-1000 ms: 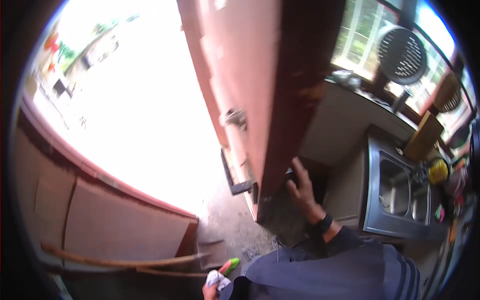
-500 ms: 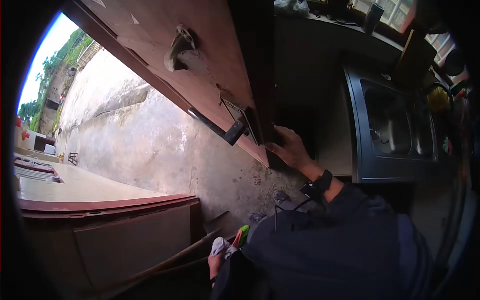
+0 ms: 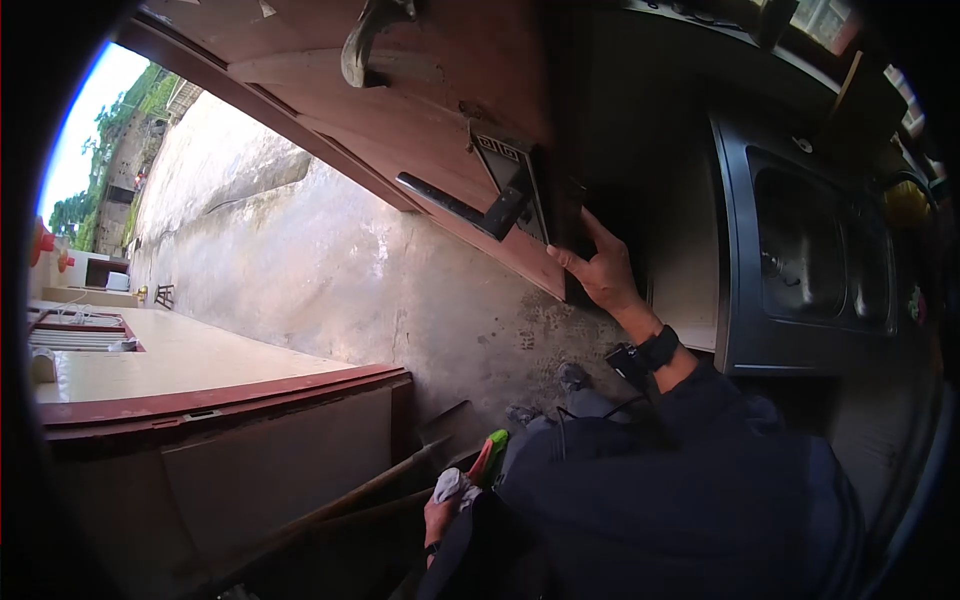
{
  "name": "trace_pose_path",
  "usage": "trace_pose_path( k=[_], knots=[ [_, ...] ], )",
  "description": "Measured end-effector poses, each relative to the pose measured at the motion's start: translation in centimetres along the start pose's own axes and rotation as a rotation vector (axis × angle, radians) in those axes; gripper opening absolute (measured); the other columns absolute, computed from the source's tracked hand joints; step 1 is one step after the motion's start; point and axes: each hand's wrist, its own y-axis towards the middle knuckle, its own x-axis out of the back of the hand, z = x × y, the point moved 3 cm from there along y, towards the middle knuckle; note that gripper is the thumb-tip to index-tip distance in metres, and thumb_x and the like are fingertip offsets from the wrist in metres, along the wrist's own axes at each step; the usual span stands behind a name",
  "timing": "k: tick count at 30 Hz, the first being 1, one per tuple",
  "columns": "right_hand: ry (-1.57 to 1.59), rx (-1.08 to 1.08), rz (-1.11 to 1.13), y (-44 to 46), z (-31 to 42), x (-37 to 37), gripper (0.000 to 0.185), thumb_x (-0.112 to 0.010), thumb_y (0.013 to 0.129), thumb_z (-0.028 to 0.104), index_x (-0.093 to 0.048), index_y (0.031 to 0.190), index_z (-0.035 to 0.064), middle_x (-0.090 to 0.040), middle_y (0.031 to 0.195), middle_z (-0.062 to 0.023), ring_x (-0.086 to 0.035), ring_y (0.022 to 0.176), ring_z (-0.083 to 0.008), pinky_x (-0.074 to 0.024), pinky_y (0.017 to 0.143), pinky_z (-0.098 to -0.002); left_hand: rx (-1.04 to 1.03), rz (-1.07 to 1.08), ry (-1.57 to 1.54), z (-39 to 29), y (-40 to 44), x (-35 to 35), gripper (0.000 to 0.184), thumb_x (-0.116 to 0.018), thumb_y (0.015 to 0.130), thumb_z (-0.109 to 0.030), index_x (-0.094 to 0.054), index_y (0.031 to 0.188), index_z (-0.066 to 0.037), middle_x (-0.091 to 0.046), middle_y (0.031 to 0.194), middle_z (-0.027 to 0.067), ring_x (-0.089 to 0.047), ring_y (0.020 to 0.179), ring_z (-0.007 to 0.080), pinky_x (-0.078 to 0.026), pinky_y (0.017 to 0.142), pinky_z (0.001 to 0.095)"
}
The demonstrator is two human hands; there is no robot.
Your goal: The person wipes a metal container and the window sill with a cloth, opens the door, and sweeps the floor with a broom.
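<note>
My right hand (image 3: 604,268) is at the edge of a reddish wooden door (image 3: 440,85), thumb and fingers spread, the tips touching or very close to it. Just left of that hand, a black lever handle (image 3: 460,208) sticks out from a metal lock plate (image 3: 512,165). Low in the view, my left hand (image 3: 437,518) is closed around a crumpled pale cloth (image 3: 452,484). A red and green item (image 3: 488,455) pokes out beside the cloth; whether the same hand holds it I cannot tell.
A steel double sink (image 3: 800,240) stands at the right. At the left is a window sill or counter with a red edge (image 3: 230,403). Long wooden handles (image 3: 375,485) lean below it. Through the doorway, a concrete floor (image 3: 300,240) stretches outdoors.
My view has shifted. The door and its handle sit further right and lower in the picture. My right hand's fingers are spread wider at the door edge. My left hand keeps the cloth.
</note>
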Motion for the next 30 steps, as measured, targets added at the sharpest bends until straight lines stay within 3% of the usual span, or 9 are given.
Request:
trace_pose_path(
  k=[5, 10, 12, 13, 16, 23, 25, 26, 30],
  knots=[
    [0.154, -0.081, 0.064, -1.7, 0.9, -2.1, 0.059, -0.081, 0.085, 0.015, -0.055, 0.135, -0.0052, -0.068, 0.12, -0.0139, -0.063, 0.109, -0.0174, -0.0498, 0.093, -0.0319, -0.053, -0.013, -0.293, -8.5, -4.6, 0.4, 0.044, -0.081, 0.083, -0.021, -0.07, 0.122, -0.004, -0.073, 0.114, 0.0053, -0.068, 0.102, 0.0139, -0.053, 0.09, 0.0312],
    [0.103, -0.166, 0.197, -3.7, 1.1, -3.9, 0.045, -0.077, 0.089, 0.01, -0.058, 0.127, -0.0054, -0.068, 0.118, -0.0097, -0.062, 0.106, -0.0176, -0.0464, 0.096, -0.0311, -0.084, -0.04, -0.339, -4.8, -3.2, 0.8, 0.05, -0.082, 0.082, -0.028, -0.069, 0.125, -0.005, -0.072, 0.12, 0.0059, -0.066, 0.11, 0.0136, -0.05, 0.096, 0.0281],
    [0.092, -0.164, 0.238, -4.7, 0.0, -4.7, 0.057, -0.077, 0.089, 0.011, -0.052, 0.137, -0.0044, -0.065, 0.124, -0.0117, -0.06, 0.114, -0.0197, -0.044, 0.101, -0.0322, -0.17, -0.062, -0.29, -3.2, -3.3, 0.7, 0.052, -0.081, 0.083, -0.032, -0.068, 0.128, -0.01, -0.07, 0.125, 0.0035, -0.065, 0.114, 0.0154, -0.049, 0.099, 0.0291],
    [0.05, -0.145, 0.27, -5.6, -0.9, -4.8, 0.06, -0.077, 0.089, 0.012, -0.05, 0.14, -0.0038, -0.065, 0.127, -0.0123, -0.059, 0.116, -0.0207, -0.0432, 0.103, -0.0326, -0.222, 0.01, -0.541, -3.0, -4.8, 0.5, 0.052, -0.081, 0.083, -0.032, -0.068, 0.128, -0.009, -0.069, 0.126, 0.0036, -0.065, 0.114, 0.0152, -0.049, 0.099, 0.0299],
    [0.018, -0.145, 0.347, -7.9, -1.6, -5.3, 0.066, -0.078, 0.09, 0.017, -0.047, 0.145, -0.0023, -0.061, 0.134, -0.0149, -0.057, 0.123, -0.0243, -0.041, 0.107, -0.0346, -0.044, -0.085, -0.745, 11.6, 0.8, -7.0, 0.041, -0.075, 0.086, -0.005, -0.068, 0.126, -0.003, -0.071, 0.12, 0.0044, -0.066, 0.109, 0.0151, -0.052, 0.095, 0.0301],
    [0.067, -0.277, 0.414, -9.3, 2.1, -8.8, 0.049, -0.07, 0.094, 0.012, -0.052, 0.136, -0.0064, -0.064, 0.128, -0.0141, -0.059, 0.118, -0.0213, -0.0441, 0.103, -0.0333, 0.028, -0.066, -0.613, 11.7, -1.1, -6.2, 0.045, -0.08, 0.082, -0.008, -0.068, 0.126, -0.005, -0.073, 0.116, 0.0039, -0.068, 0.104, 0.0145, -0.053, 0.093, 0.0301],
    [-0.212, -0.245, 0.309, -11.1, 0.7, -8.4, 0.063, -0.074, 0.091, 0.034, -0.053, 0.136, -0.0062, -0.064, 0.13, -0.0193, -0.061, 0.12, -0.0269, -0.0458, 0.104, -0.0376, -0.157, 0.005, -0.609, 10.5, 1.5, -5.8, 0.047, -0.082, 0.08, -0.007, -0.069, 0.125, -0.003, -0.072, 0.116, 0.0057, -0.068, 0.103, 0.0151, -0.053, 0.093, 0.0297],
    [-0.24, -0.312, 0.383, -12.3, -0.5, -8.2, 0.074, -0.073, 0.087, 0.05, -0.055, 0.136, -0.0031, -0.064, 0.129, -0.0211, -0.065, 0.115, -0.03, -0.0496, 0.1, -0.0386, -0.092, 0.047, -0.548, 2.4, -2.4, -2.4, 0.051, -0.082, 0.078, -0.009, -0.067, 0.127, -0.004, -0.071, 0.122, 0.0063, -0.067, 0.109, 0.0139, -0.052, 0.096, 0.0294],
    [-0.15, -0.513, 0.983, -17.2, 2.3, -8.5, 0.082, -0.074, 0.081, 0.06, -0.056, 0.137, 0.0018, -0.067, 0.123, -0.02, -0.068, 0.105, -0.0261, -0.0534, 0.09, -0.0376, -0.33, 0.324, -0.419, -3.5, 2.7, -2.7, 0.046, -0.078, 0.082, -0.004, -0.066, 0.126, -0.001, -0.072, 0.119, 0.0067, -0.067, 0.104, 0.0134, -0.053, 0.093, 0.0293]
  ],
)
